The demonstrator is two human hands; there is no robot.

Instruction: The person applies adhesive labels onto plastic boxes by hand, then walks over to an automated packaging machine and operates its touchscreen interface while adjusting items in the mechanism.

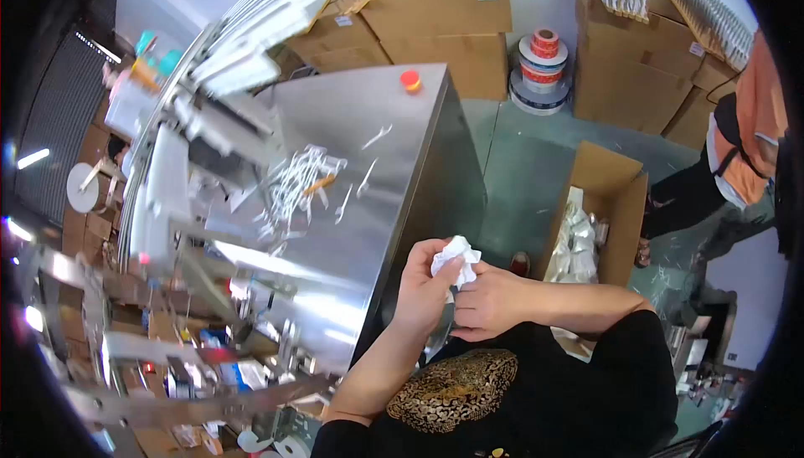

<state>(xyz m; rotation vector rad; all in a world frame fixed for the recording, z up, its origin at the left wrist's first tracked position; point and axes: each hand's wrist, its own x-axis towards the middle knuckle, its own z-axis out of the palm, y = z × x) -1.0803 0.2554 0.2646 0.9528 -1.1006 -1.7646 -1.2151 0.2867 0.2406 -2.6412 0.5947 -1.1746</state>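
A crumpled white tissue-like wad (pixel 456 259) is in front of my body, beside the steel table's edge. My left hand (pixel 425 284) grips it with the thumb across it. My right hand (pixel 487 301) is closed against its lower side, fingers curled; part of the wad is hidden between the hands. Nearby on the steel table (pixel 335 106) lies a heap of thin white plastic pieces (pixel 301 186) with an orange-brown piece (pixel 319 184) on top. A few white pieces lie apart from the heap.
A metal machine (pixel 180 165) with white curved rails stands at left. A red-yellow cap (pixel 410 81) sits on the table's far corner. An open carton (pixel 615 173) holds clear bags (pixel 578 244). Behind are stacked rolls (pixel 540 81) and cardboard boxes (pixel 444 6). Another person (pixel 733 148) stands at right.
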